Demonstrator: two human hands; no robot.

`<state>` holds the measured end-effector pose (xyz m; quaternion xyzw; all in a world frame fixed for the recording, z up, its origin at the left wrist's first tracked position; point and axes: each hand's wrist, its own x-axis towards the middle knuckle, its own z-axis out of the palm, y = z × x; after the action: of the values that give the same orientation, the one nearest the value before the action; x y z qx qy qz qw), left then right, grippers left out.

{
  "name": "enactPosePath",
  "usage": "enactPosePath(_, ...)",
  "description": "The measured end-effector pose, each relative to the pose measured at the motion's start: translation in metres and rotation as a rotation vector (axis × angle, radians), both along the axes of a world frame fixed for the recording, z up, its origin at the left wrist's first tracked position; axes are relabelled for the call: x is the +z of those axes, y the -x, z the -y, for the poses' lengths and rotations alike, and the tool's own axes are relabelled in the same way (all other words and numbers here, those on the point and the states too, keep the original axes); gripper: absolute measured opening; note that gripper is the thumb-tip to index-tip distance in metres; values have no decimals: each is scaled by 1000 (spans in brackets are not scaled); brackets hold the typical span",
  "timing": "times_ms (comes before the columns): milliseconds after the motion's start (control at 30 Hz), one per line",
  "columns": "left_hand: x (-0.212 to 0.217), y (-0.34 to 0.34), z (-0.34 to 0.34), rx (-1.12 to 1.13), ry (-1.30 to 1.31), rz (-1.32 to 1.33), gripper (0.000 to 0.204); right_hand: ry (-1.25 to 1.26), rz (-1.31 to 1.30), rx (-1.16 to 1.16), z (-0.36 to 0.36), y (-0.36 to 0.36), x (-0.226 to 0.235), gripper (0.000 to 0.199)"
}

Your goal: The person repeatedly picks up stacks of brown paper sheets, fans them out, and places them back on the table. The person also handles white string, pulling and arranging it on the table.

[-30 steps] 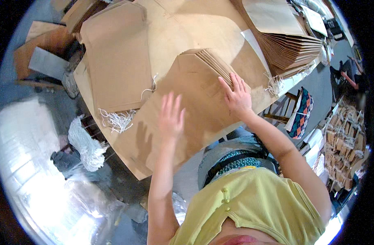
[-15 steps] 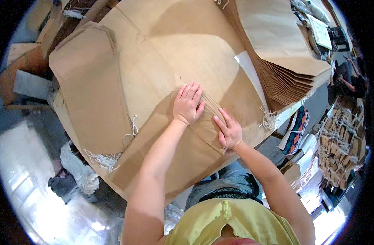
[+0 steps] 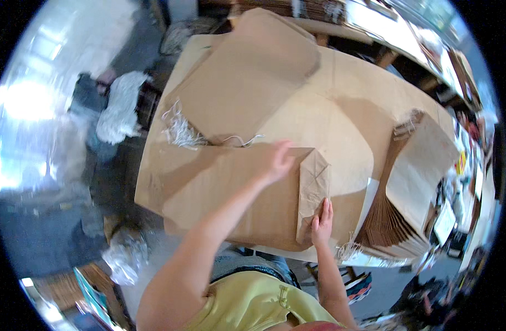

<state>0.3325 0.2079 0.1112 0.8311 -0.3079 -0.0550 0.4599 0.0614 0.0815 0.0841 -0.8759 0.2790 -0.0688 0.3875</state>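
Note:
A brown paper bag (image 3: 236,187) lies flat in front of me on the wooden table. At its right end shows a folded, creased block bottom (image 3: 314,174). My right hand (image 3: 322,223) rests along the right edge of that bottom, its fingers stretched out. Over the bag, left of the folded end, is my left hand (image 3: 277,163); motion smears its fingers, and I cannot tell whether it touches the paper. Beyond the bag lies a stack of flat brown paper bags (image 3: 253,71), with a bundle of white strings (image 3: 182,128) at its near left corner.
A fanned pile of brown paper bags (image 3: 421,165) stands at the table's right side, with white strings (image 3: 349,248) near it. The wooden tabletop (image 3: 346,138) shows between the piles. A cluttered bench (image 3: 374,22) runs along the back.
The whole view has swung round with my head. My left hand has come off the folded end and moved left. The right hand stays by that end, whose creased face now shows.

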Motion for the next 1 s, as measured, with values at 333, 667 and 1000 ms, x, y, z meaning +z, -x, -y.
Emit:
enactPosePath(333,-54,13,-398,1248,-569,-689,52,-1437,-195,-892,-20,79,1,115)
enactPosePath(667,-60,169,-271,524,-105,-1442,15,-947,287,-560,228,11,-27,57)
enactPosePath(1000,-53,274,-13,136,-253,-2246,48,-646,319,69,72,-144,19,33)
